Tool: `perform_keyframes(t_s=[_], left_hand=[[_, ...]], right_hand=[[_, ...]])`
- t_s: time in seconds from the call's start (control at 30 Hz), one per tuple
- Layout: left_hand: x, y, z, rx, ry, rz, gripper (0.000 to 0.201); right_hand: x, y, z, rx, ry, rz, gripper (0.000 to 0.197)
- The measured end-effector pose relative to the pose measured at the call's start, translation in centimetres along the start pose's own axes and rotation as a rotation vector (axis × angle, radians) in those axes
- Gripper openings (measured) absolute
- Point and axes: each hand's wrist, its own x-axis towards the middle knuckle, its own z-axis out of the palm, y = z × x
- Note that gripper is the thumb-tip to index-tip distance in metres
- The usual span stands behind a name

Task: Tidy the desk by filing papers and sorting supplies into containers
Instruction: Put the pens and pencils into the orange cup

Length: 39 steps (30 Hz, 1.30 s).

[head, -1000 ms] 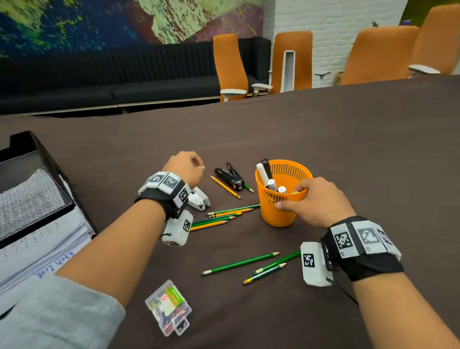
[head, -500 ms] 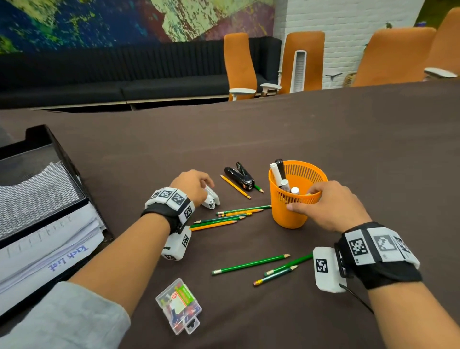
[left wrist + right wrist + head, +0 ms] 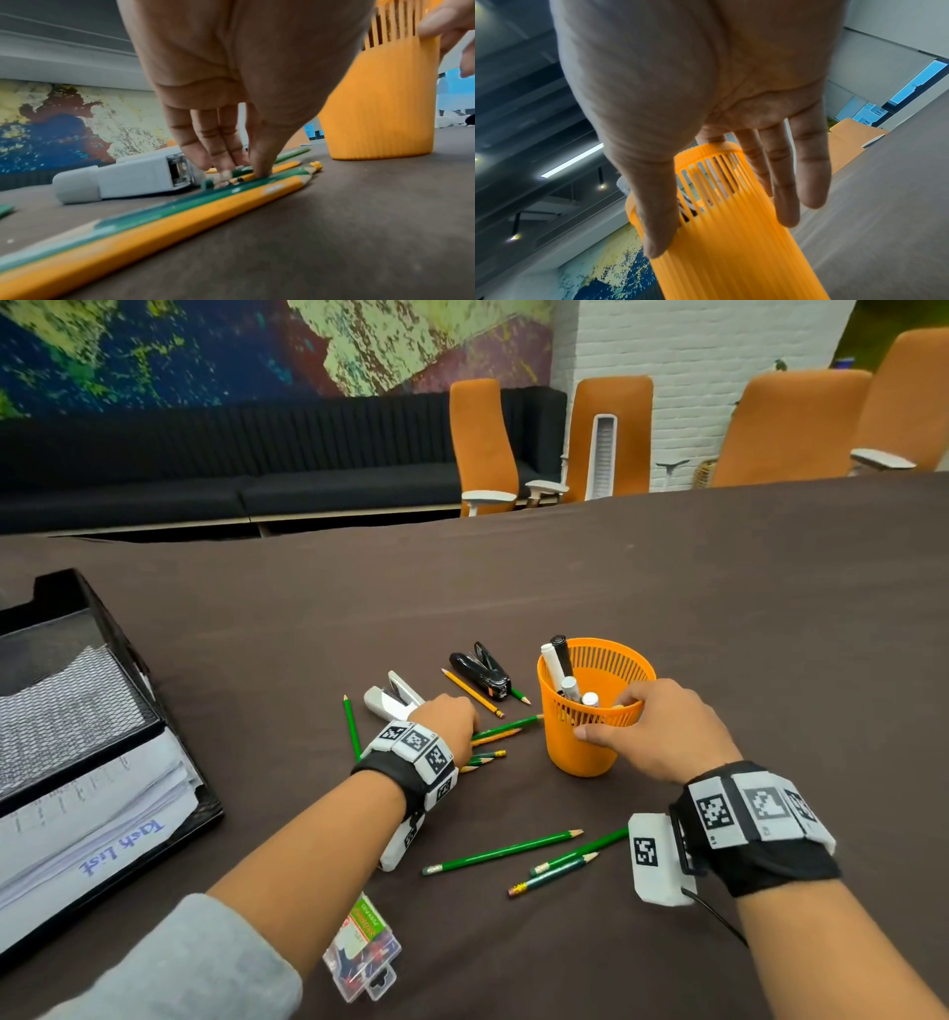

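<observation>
An orange mesh cup [image 3: 585,752] with markers [image 3: 557,660] in it stands mid-table. My right hand [image 3: 616,716] grips its near rim, thumb outside and index finger inside; the right wrist view shows the same hold [image 3: 713,203] on the cup [image 3: 731,253]. Left of the cup [image 3: 380,113] lies a bunch of green and yellow pencils [image 3: 495,734]. My left hand [image 3: 462,719] comes down on them. In the left wrist view its thumb and fingers [image 3: 243,172] pinch the pencils [image 3: 180,207] near one end.
A white stapler [image 3: 390,701] lies just behind my left hand, a black stapler [image 3: 480,667] and a yellow pencil [image 3: 472,693] beyond. Three pencils [image 3: 503,852] lie nearer me, one green pencil [image 3: 352,729] further left. A clear pin box [image 3: 362,952] sits near. A black paper tray [image 3: 195,809] stands left.
My left hand has left the white stapler and moved right and nearer, down onto the bunch of pencils. My right hand keeps its hold on the cup rim.
</observation>
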Motion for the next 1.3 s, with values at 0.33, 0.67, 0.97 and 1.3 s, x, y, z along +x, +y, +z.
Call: perform_keyframes(t_s=[0.33,0.67,0.97,1.3], left_hand=[[-1.1,-2.4,-5.5,-0.458,0.285,-0.126,0.016],[-2.6,2.2,-13.9,-0.453,0.289,0.233,0.018],[-1.2,5.0,-13.6,-0.429,0.280,0.226,0.035],[-0.4,0.5,-5.2,-0.223,-0.015,-0.023,0.004]], right_hand=[[0.0,0.2,0.0,0.003,0.002,-0.004,0.048],[-0.1,0.2,-0.2,0.006,-0.010,0.002,0.051],[0.1,0.5,-0.1,0.011,-0.020,0.001,0.059],[0.2,0.5,0.1,-0.003,-0.029,-0.005,0.061]])
